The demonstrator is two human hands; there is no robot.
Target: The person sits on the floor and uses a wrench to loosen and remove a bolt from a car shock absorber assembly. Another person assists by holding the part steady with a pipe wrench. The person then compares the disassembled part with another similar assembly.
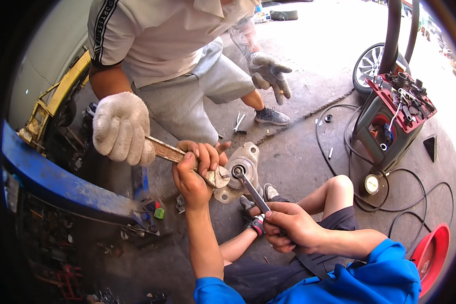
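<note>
A metal strut mount (250,153) with a round centre and bolt holes in its flanges sits between my knees and the co-worker. My left hand (195,172) is wrapped around a worn adjustable wrench (219,177) close to its jaw, which lies against the mount's side. The co-worker's gloved hand (120,129) grips the same wrench's handle end. In my right hand (289,228) is a slim steel wrench (253,192), its far end on the stud or nut at the mount's centre. What lies beneath the mount is mostly hidden.
A blue lift arm (71,177) runs along the left. At right, a stool (390,137) carries a red tray (408,104) of sockets and tools. Black hose (413,202) coils near a red basin (433,256). The co-worker's other gloved hand (270,75) hangs above the floor.
</note>
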